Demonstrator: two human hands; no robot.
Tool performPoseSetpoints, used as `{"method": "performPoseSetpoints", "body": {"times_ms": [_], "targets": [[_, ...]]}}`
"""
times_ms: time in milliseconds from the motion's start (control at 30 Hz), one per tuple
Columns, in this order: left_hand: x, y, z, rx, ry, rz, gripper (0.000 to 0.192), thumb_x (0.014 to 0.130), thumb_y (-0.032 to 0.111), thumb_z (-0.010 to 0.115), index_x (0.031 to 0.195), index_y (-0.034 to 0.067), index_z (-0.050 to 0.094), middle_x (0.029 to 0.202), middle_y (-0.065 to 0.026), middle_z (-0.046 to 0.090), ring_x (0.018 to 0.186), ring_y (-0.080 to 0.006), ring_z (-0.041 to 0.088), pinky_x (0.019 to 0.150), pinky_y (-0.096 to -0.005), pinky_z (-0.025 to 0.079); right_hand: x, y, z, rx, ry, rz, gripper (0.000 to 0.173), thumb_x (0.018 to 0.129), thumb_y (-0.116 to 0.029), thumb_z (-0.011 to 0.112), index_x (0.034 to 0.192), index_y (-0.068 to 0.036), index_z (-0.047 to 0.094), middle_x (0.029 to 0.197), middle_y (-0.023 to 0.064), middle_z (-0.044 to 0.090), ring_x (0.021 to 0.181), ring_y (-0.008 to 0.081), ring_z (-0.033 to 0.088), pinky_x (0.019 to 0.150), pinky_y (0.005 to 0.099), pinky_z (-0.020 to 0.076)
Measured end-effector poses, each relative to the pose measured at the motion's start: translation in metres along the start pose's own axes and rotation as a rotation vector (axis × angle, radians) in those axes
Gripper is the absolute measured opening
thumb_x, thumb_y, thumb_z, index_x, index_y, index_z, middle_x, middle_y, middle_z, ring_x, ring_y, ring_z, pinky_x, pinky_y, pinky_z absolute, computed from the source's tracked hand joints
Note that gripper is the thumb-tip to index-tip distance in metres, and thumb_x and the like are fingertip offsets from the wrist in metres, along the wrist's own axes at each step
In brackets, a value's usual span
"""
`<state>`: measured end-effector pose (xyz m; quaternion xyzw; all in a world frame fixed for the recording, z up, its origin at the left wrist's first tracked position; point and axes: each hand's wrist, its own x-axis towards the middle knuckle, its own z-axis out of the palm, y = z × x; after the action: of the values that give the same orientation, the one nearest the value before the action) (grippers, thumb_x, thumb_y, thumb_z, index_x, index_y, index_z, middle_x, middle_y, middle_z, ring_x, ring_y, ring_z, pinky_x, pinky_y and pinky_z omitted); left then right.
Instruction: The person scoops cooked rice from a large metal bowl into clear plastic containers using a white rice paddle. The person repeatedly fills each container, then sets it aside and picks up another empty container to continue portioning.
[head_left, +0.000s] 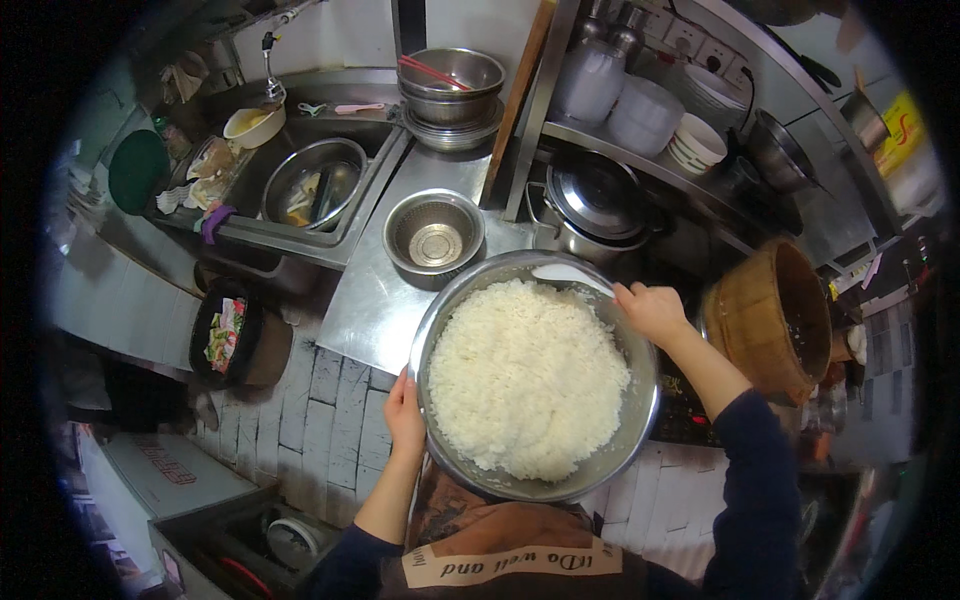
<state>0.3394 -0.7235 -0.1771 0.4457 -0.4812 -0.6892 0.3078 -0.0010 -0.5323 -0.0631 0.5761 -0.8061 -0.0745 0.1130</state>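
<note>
A wide stainless steel basin (643, 420) is before me, heaped with cooked white rice (525, 375). My left hand (406, 416) grips its left rim, thumb along the outer edge. In my right hand (651, 311) is the handle of a white rice paddle (571, 276), whose blade lies along the basin's far inner wall, above the rice. Just beyond the basin, a perforated steel colander (433, 234) stands on the metal counter. To the right of my right arm, a wooden rice steamer bucket (754, 319) is tilted, its mouth turned to the right with a few grains inside.
A lidded steel pot (592, 206) stands behind the basin. At the left, a sink (300, 240) holds a steel bowl (315, 184) of water. Stacked steel bowls (450, 97) with red chopsticks rest on the counter. A shelf (637, 142) carries dishes. A waste bin (229, 337) stands on the floor.
</note>
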Motion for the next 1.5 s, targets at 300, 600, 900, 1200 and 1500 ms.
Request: {"method": "performPoseSetpoints", "body": {"times_ms": [300,600,900,1200,1500], "targets": [[0.008,-0.029,-0.004,0.444,0.123,0.086,0.033,0.092,0.024,0.052,0.077,-0.004,0.061,0.065,-0.0071,0.059,0.064,-0.015,0.049,0.06,-0.0335,0.044,-0.02,0.005,0.034,0.041,-0.133,0.116,0.019,0.089,-0.023,0.046,0.087,-0.009,0.059,0.077,0.0114,0.065,0.067,0.0294,0.064,0.058,0.0438,0.0501],[0.006,-0.031,0.007,0.282,0.059,0.1,0.037,0.093,0.032,0.051,0.123,0.012,0.057,0.098,-0.0141,0.068,0.086,-0.0171,0.063,0.078,-0.0318,0.048,-0.03,0.033,0.062,-0.042,-0.279,-0.057,0.031,0.093,-0.028,0.038,0.095,-0.005,0.059,0.073,0.0155,0.064,0.064,0.0356,0.062,0.056,0.0474,0.0479],[0.013,-0.037,0.005,0.302,0.083,0.136,0.039,0.092,0.035,0.051,0.124,0.012,0.057,0.098,-0.0139,0.068,0.087,-0.0178,0.063,0.078,-0.0321,0.048,-0.038,0.03,0.033,-0.18,-0.363,-0.154,0.031,0.094,-0.026,0.038,0.096,-0.007,0.062,0.07,0.0135,0.064,0.061,0.0311,0.064,0.05,0.0438,0.0489],[0.003,-0.02,-0.004,0.483,0.143,0.091,0.035,0.091,0.03,0.055,0.1,-0.003,0.064,0.089,-0.0133,0.066,0.08,-0.0217,0.059,0.074,-0.0384,0.047,-0.039,0.02,0.025,-0.09,0.123,-0.088,0.018,0.084,-0.02,0.055,0.095,-0.007,0.061,0.065,0.0083,0.059,0.054,0.0288,0.058,0.051,0.0445,0.0464],[-0.009,-0.024,0.006,0.106,0.107,0.15,0.036,0.095,0.015,0.048,0.124,-0.007,0.052,0.11,-0.0112,0.062,0.094,-0.0136,0.057,0.082,-0.0256,0.045,-0.06,0.011,0.005,-0.103,-0.364,0.11,0.014,0.08,-0.014,0.053,0.089,-0.005,0.058,0.071,0.0113,0.067,0.063,0.0258,0.068,0.052,0.0377,0.0522]]}}
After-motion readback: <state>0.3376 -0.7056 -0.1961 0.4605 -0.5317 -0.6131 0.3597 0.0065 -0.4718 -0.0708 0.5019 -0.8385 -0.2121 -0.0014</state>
